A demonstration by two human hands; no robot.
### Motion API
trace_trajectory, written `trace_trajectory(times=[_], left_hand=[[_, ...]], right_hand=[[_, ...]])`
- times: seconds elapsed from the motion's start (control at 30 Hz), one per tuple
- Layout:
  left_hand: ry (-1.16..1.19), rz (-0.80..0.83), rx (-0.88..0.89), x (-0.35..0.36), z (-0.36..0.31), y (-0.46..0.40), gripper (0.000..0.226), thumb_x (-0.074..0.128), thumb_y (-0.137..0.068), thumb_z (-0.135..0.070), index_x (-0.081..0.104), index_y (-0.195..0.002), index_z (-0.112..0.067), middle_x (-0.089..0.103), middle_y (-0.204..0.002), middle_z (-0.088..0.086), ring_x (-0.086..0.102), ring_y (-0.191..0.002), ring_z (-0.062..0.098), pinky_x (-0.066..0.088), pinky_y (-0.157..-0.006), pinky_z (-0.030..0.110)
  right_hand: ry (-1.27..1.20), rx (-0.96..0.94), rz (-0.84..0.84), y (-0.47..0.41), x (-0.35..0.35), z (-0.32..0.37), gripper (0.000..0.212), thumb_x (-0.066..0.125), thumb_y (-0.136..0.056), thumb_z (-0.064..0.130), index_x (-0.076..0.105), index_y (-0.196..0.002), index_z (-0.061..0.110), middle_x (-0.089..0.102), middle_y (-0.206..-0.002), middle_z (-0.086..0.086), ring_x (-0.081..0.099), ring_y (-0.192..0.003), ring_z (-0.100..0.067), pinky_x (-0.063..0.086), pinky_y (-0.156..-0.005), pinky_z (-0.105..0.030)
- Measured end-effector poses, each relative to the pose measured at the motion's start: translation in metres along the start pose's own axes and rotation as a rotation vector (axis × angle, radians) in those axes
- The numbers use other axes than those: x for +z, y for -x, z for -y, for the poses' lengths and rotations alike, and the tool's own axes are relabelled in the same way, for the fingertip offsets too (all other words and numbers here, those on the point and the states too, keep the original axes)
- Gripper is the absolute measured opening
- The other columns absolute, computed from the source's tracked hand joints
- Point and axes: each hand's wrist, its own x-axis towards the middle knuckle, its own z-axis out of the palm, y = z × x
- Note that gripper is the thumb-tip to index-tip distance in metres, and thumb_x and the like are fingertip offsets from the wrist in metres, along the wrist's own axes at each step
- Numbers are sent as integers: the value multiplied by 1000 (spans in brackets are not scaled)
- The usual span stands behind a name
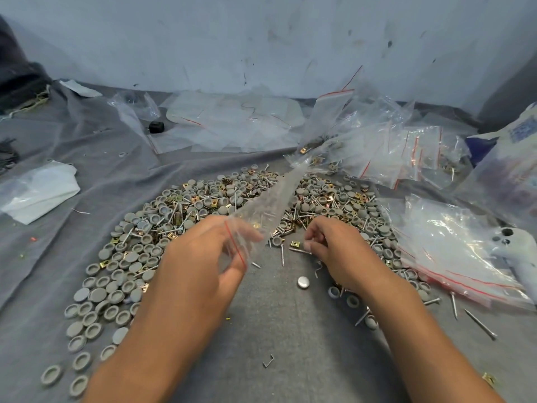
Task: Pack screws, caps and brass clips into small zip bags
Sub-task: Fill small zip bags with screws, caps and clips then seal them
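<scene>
Bag (263, 209), clear, red zip line, pinched at its mouth in the left hand (203, 257); body blurred, slanting up and away from the grip over the pile; a screw and a brass glint show inside, near the fingers.

Right hand (334, 251), just right of that grip, apart from the bag; fingers curled, tips pinching a small grey piece, possibly a cap, blurred. A screw (299, 251) and a brass clip (295, 243) lie on the cloth just by those fingertips.

Pile (203, 205) of grey caps, screws and brass clips, spread beyond and to both sides of the two hands, on grey cloth (276, 330) over the desk.

Silver disc (303, 282), loose, just below the right grip.

Filled bags (392, 152), red-zipped, heaped far right of the grips; empty bags (459, 242) stacked nearer right, beside a white device (520, 257).

Printed packet (514, 158), blue marks, far right; writing unreadable.

Black knob (157, 127), far beyond the left grip.
</scene>
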Motion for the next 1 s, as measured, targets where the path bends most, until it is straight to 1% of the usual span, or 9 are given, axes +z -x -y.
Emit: trace_trajectory(times=[0.07,0.17,0.27,0.43,0.57,0.67,0.83,0.93,1.0], left_hand=[[44,-44,-13,-1,0,-1,24,64,-86,-19,65,-93,-42,67,-101,-28,57,-83,-16,42,-73,3],[85,-70,-68,1,4,-1,20,56,-92,-20,61,-93,-40,70,-99,-20,65,-76,-3,51,-67,18],[146,-77,-73,2,3,0,21,54,-96,-16,62,-95,-36,71,-84,-15,62,-56,-4,42,-53,9],[171,-77,-73,-1,0,-1,30,50,-101,-11,67,-95,-35,63,-88,-18,64,-74,-2,40,-62,4],[228,-64,-110,-2,0,0,24,47,-101,-43,69,-91,-38,60,-94,-22,63,-72,0,43,-60,11],[158,-113,-86,-3,3,-1,37,44,-96,-53,70,-79,-31,62,-80,-14,60,-73,9,43,-63,22],[98,-173,-97,-4,1,0,43,51,-88,-62,59,-58,-32,63,-69,-17,60,-66,5,38,-58,10],[58,-199,-123,-1,-2,-1,48,57,-81,-71,59,-55,-30,61,-60,-15,60,-60,7,39,-54,17],[6,-183,-117,3,-5,-1,49,60,-76,-73,57,-55,-29,58,-57,-16,58,-61,6,42,-56,23]], right_hand=[[-7,-13,-19,-1,0,1,11,60,-101,32,61,-112,30,57,-103,8,55,-95,-12,48,-83,-34],[26,-30,-35,-5,2,4,18,56,-102,36,65,-117,32,55,-106,7,53,-100,-14,48,-88,-37],[91,-33,-5,-7,9,6,16,57,-101,36,66,-114,32,57,-107,7,53,-103,-15,49,-90,-39],[97,-33,17,-11,14,7,6,64,-98,34,66,-103,32,61,-101,9,57,-99,-15,50,-87,-39],[72,-32,46,-12,16,5,5,65,-97,31,61,-95,32,61,-99,9,58,-96,-16,50,-88,-39],[52,-34,51,-10,15,4,6,62,-99,30,58,-95,31,59,-99,9,55,-94,-15,48,-82,-35],[-294,-103,-89,4,-6,20,4,59,-101,29,57,-97,29,59,-87,14,52,-75,-2,38,-66,-23],[-700,-261,-129,23,-23,48,5,62,-99,30,59,-95,29,60,-79,12,52,-69,-6,42,-61,-31],[-837,-386,-128,37,-27,67,5,64,-98,28,60,-95,31,60,-80,11,54,-71,-7,46,-60,-31]])
